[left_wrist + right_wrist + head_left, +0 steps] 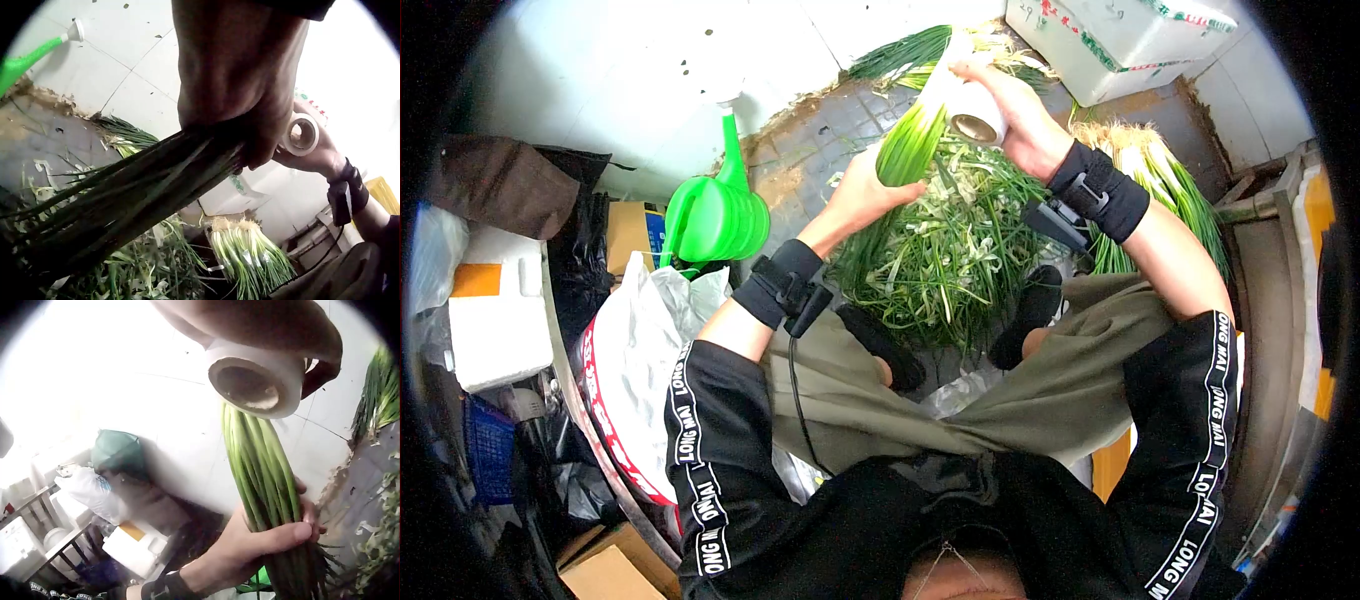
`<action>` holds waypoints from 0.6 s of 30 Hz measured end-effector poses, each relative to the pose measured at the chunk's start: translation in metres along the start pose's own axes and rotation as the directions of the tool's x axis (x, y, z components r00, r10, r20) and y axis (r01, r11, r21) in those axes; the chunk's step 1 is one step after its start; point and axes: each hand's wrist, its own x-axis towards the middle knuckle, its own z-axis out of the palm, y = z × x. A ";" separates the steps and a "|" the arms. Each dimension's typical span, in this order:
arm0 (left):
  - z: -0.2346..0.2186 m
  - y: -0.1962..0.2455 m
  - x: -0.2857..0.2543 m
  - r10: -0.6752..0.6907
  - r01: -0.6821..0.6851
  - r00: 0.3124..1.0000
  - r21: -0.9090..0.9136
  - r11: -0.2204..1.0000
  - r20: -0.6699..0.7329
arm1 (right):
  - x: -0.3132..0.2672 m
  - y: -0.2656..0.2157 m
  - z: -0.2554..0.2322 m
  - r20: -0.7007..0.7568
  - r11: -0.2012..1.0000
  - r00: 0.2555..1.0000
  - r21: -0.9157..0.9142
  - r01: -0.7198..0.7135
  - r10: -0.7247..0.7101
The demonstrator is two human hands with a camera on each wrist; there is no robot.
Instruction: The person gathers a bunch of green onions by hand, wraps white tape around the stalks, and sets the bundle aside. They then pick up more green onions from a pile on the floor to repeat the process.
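Observation:
A bunch of green onions (912, 140) is gripped around its green part by the left hand (868, 195), thumb across the front in the right wrist view. The right hand (1022, 122) holds a roll of white tape (977, 116) against the pale end of the bunch, its fingers curled round the roll. In the left wrist view the roll (301, 134) shows beyond the left hand (240, 94), and dark leaves (125, 200) fan out to the lower left. The right wrist view shows the roll's cardboard core (247, 386) above the stalks (262, 469).
Loose trimmed leaves (945, 250) cover the floor between the feet. Another onion bunch (1145, 165) lies at the right, more (910, 58) by the wall. A green watering can (715, 222) stands left; a white foam box (1110, 45) sits at the upper right.

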 end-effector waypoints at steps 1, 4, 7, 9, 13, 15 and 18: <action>-0.001 -0.003 0.001 0.002 -0.002 1.000 0.015 1.000 0.000 | 0.003 -0.001 -0.003 -0.011 1.000 1.000 0.012 -0.004 0.004; 0.001 -0.003 0.002 -0.055 0.055 0.998 -0.004 0.998 0.006 | 0.006 0.002 -0.009 -0.039 0.999 0.999 0.034 0.006 -0.004; 0.001 -0.002 0.003 0.037 -0.037 0.994 0.002 0.999 -0.101 | 0.014 0.009 -0.015 0.024 0.999 1.000 0.030 0.013 -0.014; -0.006 -0.002 0.004 -0.146 0.145 0.984 -0.016 0.989 -0.100 | 0.024 0.023 -0.022 0.115 0.998 0.992 -0.031 0.057 -0.053; -0.016 0.007 0.002 -0.288 0.262 0.949 -0.184 0.947 -0.131 | 0.021 0.045 -0.024 0.022 0.902 0.995 -0.424 -0.081 0.100; -0.017 0.008 0.001 -0.308 0.279 0.946 -0.233 0.932 -0.098 | 0.013 0.053 -0.022 0.045 0.906 0.993 -0.415 -0.078 0.106; -0.010 0.009 -0.003 -0.340 0.307 0.939 -0.321 0.896 -0.050 | 0.007 0.064 -0.009 0.087 0.922 0.993 -0.384 -0.042 0.082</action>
